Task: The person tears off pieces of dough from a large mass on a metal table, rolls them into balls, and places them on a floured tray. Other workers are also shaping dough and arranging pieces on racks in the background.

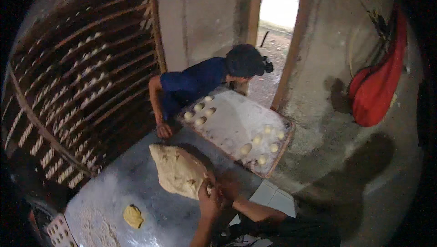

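A large pale dough mass (177, 169) lies on the floured grey table (123, 188). My left hand (207, 198) and my right hand (227, 187) meet at the dough's near right edge, fingers closed, pinching a bit of dough between them. A wooden board (232, 122) dusted with flour lies beyond the dough, carrying several small round dough balls (200, 120) in two groups. A small yellow lump (133, 216) sits alone on the table to the left.
Another person in a dark blue shirt (191, 83) bends over the board's far end, one hand (164, 131) on the table. A tall rack of shelves (77, 78) with rows of pieces fills the left. A red cloth (375, 92) hangs on the right wall. A doorway (277, 15) opens behind.
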### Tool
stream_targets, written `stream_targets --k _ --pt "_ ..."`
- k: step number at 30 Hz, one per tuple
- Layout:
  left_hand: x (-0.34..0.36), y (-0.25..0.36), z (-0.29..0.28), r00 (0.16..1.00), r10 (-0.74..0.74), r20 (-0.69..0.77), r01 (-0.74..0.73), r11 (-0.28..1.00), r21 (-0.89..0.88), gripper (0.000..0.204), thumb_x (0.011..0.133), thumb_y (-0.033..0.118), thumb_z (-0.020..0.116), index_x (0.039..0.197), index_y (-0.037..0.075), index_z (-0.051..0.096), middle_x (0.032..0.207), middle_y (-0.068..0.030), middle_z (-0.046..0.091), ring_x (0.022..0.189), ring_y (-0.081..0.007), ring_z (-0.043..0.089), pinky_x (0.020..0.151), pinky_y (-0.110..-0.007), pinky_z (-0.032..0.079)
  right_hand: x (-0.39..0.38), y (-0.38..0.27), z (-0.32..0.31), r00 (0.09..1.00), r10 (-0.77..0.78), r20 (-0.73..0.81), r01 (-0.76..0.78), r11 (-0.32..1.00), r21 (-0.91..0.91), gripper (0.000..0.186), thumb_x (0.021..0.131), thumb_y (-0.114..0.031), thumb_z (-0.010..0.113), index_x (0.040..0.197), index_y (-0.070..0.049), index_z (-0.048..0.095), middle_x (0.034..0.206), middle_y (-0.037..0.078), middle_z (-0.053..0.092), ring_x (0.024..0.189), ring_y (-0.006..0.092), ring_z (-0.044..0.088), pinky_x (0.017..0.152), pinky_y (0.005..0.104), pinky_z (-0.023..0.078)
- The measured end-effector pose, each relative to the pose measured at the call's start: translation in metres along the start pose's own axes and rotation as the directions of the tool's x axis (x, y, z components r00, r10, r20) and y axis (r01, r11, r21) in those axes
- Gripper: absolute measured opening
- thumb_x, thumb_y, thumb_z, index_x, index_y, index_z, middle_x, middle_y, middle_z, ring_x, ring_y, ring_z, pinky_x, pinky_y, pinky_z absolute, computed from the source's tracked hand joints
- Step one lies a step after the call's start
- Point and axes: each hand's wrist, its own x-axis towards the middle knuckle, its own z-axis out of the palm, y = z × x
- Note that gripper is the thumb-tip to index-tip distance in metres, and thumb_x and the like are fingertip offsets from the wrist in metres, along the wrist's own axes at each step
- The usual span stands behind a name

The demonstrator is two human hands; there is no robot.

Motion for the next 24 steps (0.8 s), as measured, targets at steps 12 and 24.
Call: stream_targets --k 12,24 --pt "0.004 0.002 0.005 0.915 -0.332 0.228 0.296 0.938 0.179 0.050 0.110 0.042 0.035 0.111 0.003 0.066 0.083 -0.0291 0.067 0.082 -0.0524 0.065 0.069 -0.059 0.050 -0.001 -0.016 -0.016 0.915 0.379 -0.139 -0.124 0.591 0.797 0.029 0.103 -0.028 0.059 0.095 -0.001 0.068 0.074 0.012 0.067 0.065 0.0164 0.062 0.058 0.0413 0.051" --pt "0.058 -0.091 -0.055 0.978 0.101 -0.181 0.087 0.592 0.801 0.015 0.097 0.018 0.058 0.107 0.007 0.064 0.089 -0.0170 0.072 0.083 -0.0351 0.071 0.069 -0.048 0.057 -0.020 -0.015 -0.045 0.978 -0.109 -0.175 0.045 0.941 -0.336 0.054 0.089 -0.030 0.071 0.136 -0.005 0.058 0.139 0.029 0.056 0.136 0.0397 0.049 0.111 0.0588 0.038"
